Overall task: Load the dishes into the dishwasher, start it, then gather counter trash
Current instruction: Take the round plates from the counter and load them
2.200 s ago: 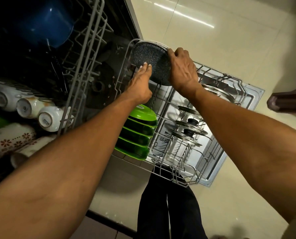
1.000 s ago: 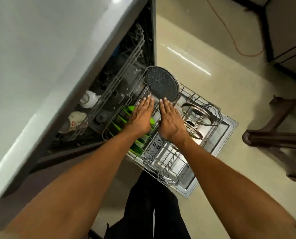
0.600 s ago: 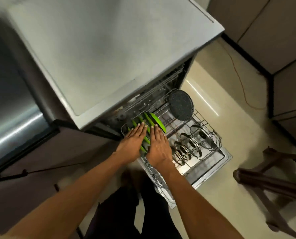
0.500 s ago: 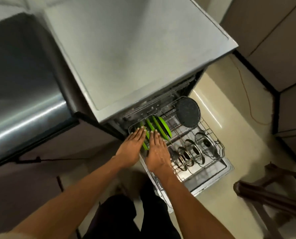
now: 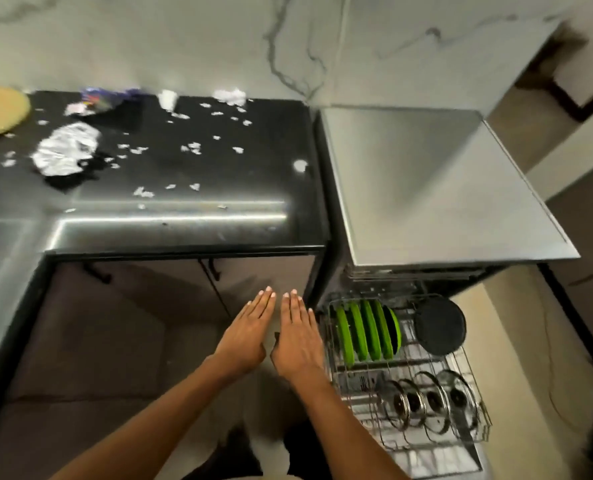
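Steel rack pulled out, flat hands just left.

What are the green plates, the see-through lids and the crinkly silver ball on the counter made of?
Green plates: probably plastic, since the colour is bright and even with a soft sheen.
Lids: they look like clear glass with shiny metal rims and dark knobs.
Silver ball: likely crumpled aluminium foil, as it is wrinkled and glinting, though the picture is blurry there.
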The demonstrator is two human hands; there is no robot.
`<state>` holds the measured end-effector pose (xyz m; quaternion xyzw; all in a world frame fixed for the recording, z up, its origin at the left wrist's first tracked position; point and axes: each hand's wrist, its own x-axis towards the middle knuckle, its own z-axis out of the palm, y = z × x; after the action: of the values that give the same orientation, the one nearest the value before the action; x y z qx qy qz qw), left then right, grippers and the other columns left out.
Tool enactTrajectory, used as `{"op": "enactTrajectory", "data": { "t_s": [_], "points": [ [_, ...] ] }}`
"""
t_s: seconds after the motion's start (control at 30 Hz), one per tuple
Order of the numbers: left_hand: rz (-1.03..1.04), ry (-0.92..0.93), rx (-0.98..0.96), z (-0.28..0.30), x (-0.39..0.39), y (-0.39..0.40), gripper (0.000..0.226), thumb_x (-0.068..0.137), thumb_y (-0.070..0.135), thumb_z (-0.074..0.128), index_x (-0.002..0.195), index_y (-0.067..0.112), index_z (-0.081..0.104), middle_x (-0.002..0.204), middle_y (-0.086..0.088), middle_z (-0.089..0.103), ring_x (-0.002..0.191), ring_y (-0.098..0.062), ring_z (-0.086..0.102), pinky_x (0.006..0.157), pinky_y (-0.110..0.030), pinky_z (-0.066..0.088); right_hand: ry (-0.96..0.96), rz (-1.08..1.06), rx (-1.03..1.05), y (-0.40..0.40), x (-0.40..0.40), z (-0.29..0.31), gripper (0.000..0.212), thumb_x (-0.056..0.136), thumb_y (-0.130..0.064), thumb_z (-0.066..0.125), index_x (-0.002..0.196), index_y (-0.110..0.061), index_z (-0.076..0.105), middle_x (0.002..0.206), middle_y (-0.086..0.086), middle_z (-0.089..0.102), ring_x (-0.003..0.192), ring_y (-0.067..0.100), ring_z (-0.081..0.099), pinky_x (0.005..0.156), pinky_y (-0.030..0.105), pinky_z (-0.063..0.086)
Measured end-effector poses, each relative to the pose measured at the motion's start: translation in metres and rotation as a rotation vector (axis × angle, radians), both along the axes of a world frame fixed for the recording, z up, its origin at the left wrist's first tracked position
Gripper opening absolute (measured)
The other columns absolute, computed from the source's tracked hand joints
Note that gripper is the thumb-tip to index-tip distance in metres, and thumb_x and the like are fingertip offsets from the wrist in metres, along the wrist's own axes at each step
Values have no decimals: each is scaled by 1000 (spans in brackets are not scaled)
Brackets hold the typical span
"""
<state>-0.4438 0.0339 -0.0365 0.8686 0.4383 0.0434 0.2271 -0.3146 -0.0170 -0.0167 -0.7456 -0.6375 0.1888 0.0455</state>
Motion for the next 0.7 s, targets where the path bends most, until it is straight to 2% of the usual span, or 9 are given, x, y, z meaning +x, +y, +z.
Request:
{"op": "enactTrajectory", "data": {
  "t_s": [0.13, 0.33, 0.47, 0.6, 0.7],
  "points": [
    [133, -52, 47, 20, -69, 5, 88, 93, 12, 54, 159, 17, -4, 165, 1, -13, 153, -10, -15, 126, -31, 0, -23, 128, 87, 22, -60, 25, 90, 96, -22, 54, 161, -10, -7, 169, 11, -10, 156, 22, -8, 127, 40, -4],
    [269, -77, 93, 36, -141, 19, 82, 94, 22, 52, 160, 11, 4, 168, -4, -4, 154, -14, -9, 127, -37, 7, -29, 316, 161, 60, -129, 48, 91, 92, -18, 54, 162, -12, -4, 169, 8, -11, 157, 21, -7, 127, 39, -1],
    [390, -117, 143, 48, -174, 39, 77, 91, 29, 34, 160, 11, 4, 168, -4, -4, 154, -13, -10, 126, -32, 0, -45, 436, 187, 99, -163, 54, 91, 91, -17, 55, 162, -12, -2, 170, 8, -7, 157, 20, -6, 128, 39, 0],
    [523, -109, 216, 53, -202, 70, 83, 93, 13, 50, 160, 12, 1, 166, -3, -8, 153, -13, -12, 126, -30, -3, -29, 533, 214, 142, -192, 59, 90, 91, -14, 53, 162, -14, -3, 170, 7, -8, 156, 19, -8, 126, 38, -4],
    [610, -89, 253, 56, -226, 101, 85, 92, 6, 51, 159, 13, -1, 164, -1, -11, 153, -12, -13, 124, -28, -7, -25, 625, 235, 183, -216, 61, 90, 89, -12, 51, 162, -13, -1, 170, 7, -7, 156, 19, -8, 127, 37, -4]
  ]
}}
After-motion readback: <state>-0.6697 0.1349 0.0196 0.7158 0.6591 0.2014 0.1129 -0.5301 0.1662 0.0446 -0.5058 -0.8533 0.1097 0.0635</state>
